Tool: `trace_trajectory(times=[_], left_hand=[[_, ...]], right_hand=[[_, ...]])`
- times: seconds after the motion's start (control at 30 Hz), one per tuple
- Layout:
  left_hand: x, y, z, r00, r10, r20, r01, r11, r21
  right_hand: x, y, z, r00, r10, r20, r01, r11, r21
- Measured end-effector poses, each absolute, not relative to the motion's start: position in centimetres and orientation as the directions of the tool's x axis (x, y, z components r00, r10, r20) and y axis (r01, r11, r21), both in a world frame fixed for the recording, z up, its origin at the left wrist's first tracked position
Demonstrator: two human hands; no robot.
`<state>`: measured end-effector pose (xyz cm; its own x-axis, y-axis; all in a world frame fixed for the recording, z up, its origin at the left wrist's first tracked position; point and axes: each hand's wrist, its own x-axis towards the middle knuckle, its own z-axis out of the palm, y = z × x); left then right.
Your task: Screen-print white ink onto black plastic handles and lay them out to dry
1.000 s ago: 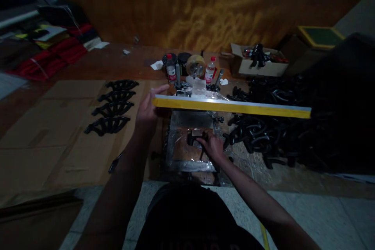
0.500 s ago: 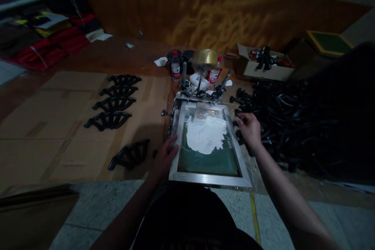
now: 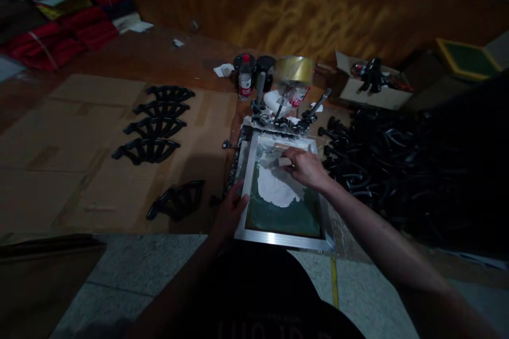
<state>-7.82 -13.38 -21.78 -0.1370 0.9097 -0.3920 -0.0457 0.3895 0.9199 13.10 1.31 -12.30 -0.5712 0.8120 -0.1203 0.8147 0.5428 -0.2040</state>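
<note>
A silkscreen frame [image 3: 249, 169] with a metal rim and green mesh lies in front of me. White paste [image 3: 278, 188] is spread over the upper middle of the mesh. Near the far end of the mesh, my right hand [image 3: 305, 167] is closed around a pale squeegee [image 3: 284, 161], partly hidden by the fingers. My left hand [image 3: 233, 205] grips the left rim of the frame, thumb on the near side. Clamps [image 3: 260, 103] with upright handles hold the frame's far edge.
Black curved ribbed plastic parts [image 3: 149, 149] lie in a row on cardboard [image 3: 95, 169] at left, one nearer [image 3: 175, 201]. A dark heap of similar parts [image 3: 369, 153] lies at right. Behind stand a red-capped bottle [image 3: 245, 82], a tape roll [image 3: 294, 69] and a carton [image 3: 369, 90].
My right hand has moved left from beside the frame's right rim onto the mesh and taken hold of the squeegee. My left hand stays at the left rim. The view has shifted slightly.
</note>
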Motion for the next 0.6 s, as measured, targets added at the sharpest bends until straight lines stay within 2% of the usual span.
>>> trace_trajectory(times=[0.4, 0.6], left_hand=[[-7.9, -13.3, -20.8, -0.156, 0.914, -0.373, 0.016, 0.380, 0.925], [-7.8, -13.3, -20.3, -0.151, 0.902, -0.404, 0.021, 0.411, 0.911]], right_hand=[[12.7, -1.2, -10.8, -0.687, 0.698, -0.201, 0.726, 0.671, -0.151], [13.2, -0.5, -10.3, -0.675, 0.728, -0.122, 0.728, 0.632, -0.265]])
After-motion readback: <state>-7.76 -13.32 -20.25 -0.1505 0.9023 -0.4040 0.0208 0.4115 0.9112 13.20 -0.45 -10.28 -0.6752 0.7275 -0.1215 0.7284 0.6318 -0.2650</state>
